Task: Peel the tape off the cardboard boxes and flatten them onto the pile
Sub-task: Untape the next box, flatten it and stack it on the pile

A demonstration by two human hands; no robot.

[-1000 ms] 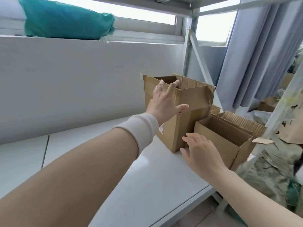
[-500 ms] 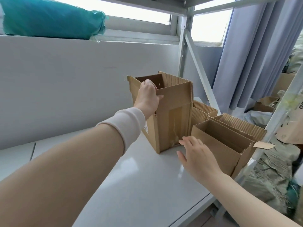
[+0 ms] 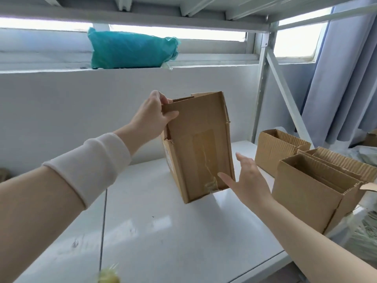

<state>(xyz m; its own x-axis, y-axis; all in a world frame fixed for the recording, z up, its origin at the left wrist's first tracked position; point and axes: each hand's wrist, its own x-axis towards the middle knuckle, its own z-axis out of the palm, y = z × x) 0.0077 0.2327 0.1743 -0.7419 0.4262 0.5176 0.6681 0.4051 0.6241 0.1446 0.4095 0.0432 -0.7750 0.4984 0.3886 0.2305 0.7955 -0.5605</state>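
The left hand (image 3: 152,117) has lifted the taped box (image 3: 200,144) off the shelf (image 3: 163,231), where it stood a moment ago beside the other boxes (image 3: 306,193). It now hangs tilted in the air, with that hand's fingers (image 3: 158,97) clenched on the top flap. The right hand (image 3: 248,180), released and spread, reaches the box's lower right corner by the clear tape (image 3: 206,160), so peeling looks ready to begin.

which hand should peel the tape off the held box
Right. The right hand is open, free, beside the tape low on the box; the left hand grips its top flap.
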